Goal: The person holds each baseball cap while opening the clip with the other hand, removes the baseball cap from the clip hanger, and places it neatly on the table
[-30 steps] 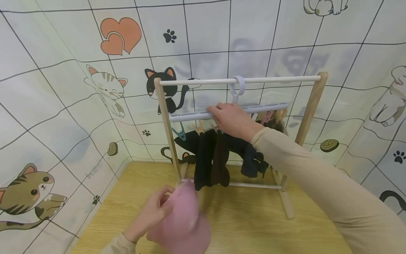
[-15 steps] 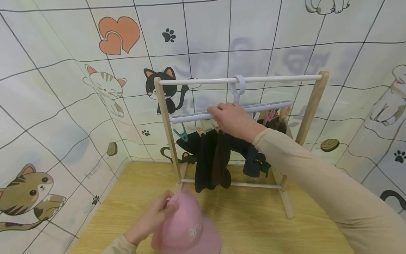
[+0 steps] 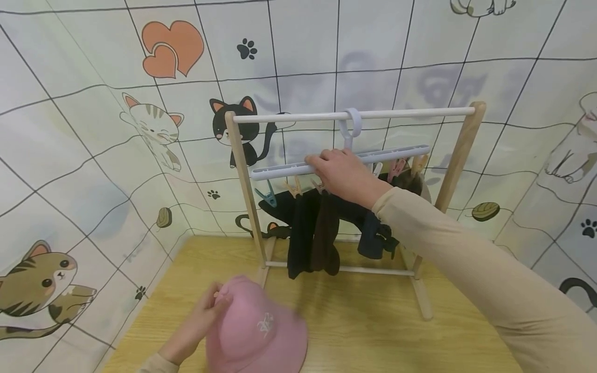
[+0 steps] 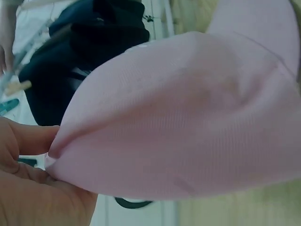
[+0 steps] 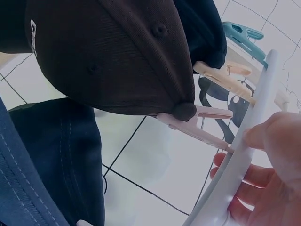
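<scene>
Left hand (image 3: pixel 200 314) pinches pink brimmed hat (image 3: pixel 249 334) by its crown, below the left end of the crosswise hanger bar (image 3: pixel 280 170) gripped by the right hand (image 3: pixel 342 173). Teal clip (image 3: pixel 270 198) there perhaps unloaded; view poor.

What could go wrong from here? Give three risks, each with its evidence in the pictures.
1. The left hand only pinches the pink hat near its top, so it might slip free.
2. The right hand grips the hanger bar; a hard tug could unsettle its hook on the rod.
3. The brown cap hangs by a pink clip, so a jolt might free it.
</scene>
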Available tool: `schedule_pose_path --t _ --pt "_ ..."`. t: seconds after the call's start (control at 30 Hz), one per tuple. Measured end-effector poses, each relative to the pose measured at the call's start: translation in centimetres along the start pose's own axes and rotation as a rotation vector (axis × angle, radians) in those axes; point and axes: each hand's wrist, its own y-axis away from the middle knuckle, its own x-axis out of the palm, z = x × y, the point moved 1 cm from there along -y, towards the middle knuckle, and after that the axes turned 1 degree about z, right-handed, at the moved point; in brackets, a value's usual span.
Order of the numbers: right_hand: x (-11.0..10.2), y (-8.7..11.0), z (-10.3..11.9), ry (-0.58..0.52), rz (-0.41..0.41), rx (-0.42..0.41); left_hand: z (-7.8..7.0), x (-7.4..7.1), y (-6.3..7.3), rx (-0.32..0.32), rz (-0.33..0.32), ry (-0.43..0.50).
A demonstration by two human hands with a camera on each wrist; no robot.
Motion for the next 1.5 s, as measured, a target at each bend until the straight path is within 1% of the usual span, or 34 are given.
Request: schedule_pose_path --t 0.07,0.17,0.23,0.33,0.4,0.5,0.57,0.67,0.73,0.8,0.9,0.97,1.03,1.1,1.17,1.27,1.37,1.5 --pt "-0.1 0.0 0.0 -0.001 0.008 0.012 0.8 -0.1 -0.1 -0.023 -0.025 -0.007" --pt "-0.1 0.1 0.0 0.004 0.015 0.028 2.0 -0.3 -0.2 -0.045 -0.015 -0.04" --pt "-0.1 0.2 0.1 0.009 0.016 0.032 2.8 -0.4 -0.2 -0.077 0.015 -0.06" --pt "0.0 0.1 0.2 0.012 0.016 0.03 3.8 -0.9 -0.2 -0.124 0.077 -0.079" --pt "0.1 0.0 0.2 0.008 0.019 0.033 4.2 -1.3 -0.3 -0.139 0.12 -0.073" --pt "0.2 0.0 0.2 0.001 0.025 0.046 4.5 -1.9 -0.5 -0.123 0.155 -0.084" --pt "0.2 0.0 0.2 0.001 0.022 0.047 4.4 -2.3 -0.5 -0.094 0.172 -0.113" --pt "0.0 -0.1 0.2 0.002 0.019 0.035 4.0 -3.0 -0.5 -0.046 0.175 -0.176" --pt "-0.1 -0.1 0.2 -0.006 0.022 0.028 3.5 -3.4 -0.5 -0.017 0.161 -0.237" --pt "-0.3 -0.2 0.1 -0.014 0.032 0.029 2.7 -3.7 -0.6 0.001 0.126 -0.307" --pt "-0.6 -0.2 0.1 -0.026 0.058 0.05 1.5 -3.7 -0.9 0.022 0.064 -0.429" --pt "-0.9 -0.3 0.1 -0.029 0.075 0.069 0.7 -3.6 -1.1 0.03 0.034 -0.488" --pt "-1.2 -0.5 0.3 -0.037 0.097 0.096 0.0 -3.4 -1.2 0.049 0.026 -0.535" --pt "-1.6 -0.8 0.4 -0.033 0.123 0.116 -0.6 -3.0 -1.2 0.082 0.038 -0.566" --pt "-2.0 -1.1 0.6 -0.031 0.157 0.137 -1.1 -2.6 -1.2 0.127 0.059 -0.598" --pt "-2.6 -1.7 0.5 -0.027 0.21 0.155 -2.0 -1.9 -1.1 0.184 0.097 -0.616" --pt "-2.9 -2.2 0.4 -0.055 0.256 0.173 -2.8 -1.3 -1.0 0.203 0.137 -0.613" --pt "-3.3 -2.7 0.2 -0.075 0.307 0.187 -3.6 -0.8 -1.1 0.233 0.214 -0.622"
